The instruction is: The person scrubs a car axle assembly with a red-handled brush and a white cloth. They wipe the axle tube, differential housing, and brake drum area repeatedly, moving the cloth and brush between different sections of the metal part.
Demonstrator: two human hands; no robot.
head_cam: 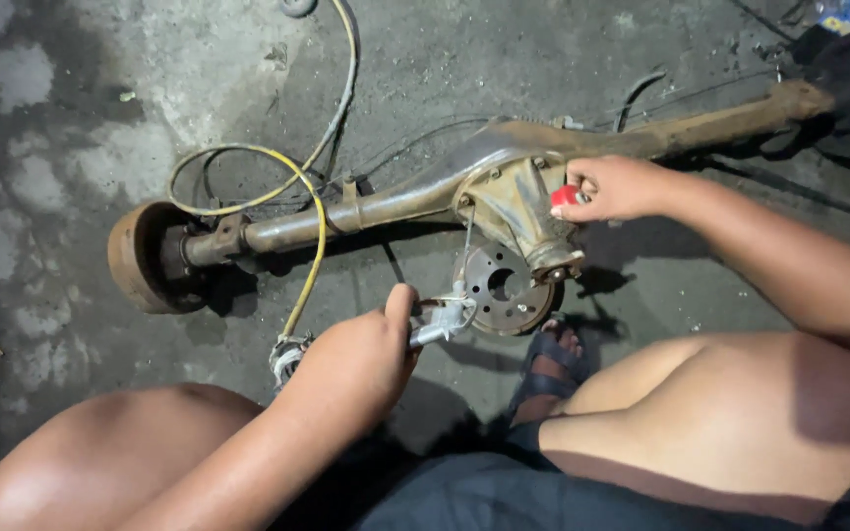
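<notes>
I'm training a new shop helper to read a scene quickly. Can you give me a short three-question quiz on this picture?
1. True or false: the right hand rests on the differential housing of the rusty axle and holds a small red object.
2. Multiple choice: the tool in the left hand is fed by a) a yellow hose, b) a blue rope, c) a chain.
3. Fill in: at the axle's left end sits a round brake ____.

Key: 1 true; 2 a, the hose runs down towards the metal air tool near the drive flange; 3 drum.
</notes>
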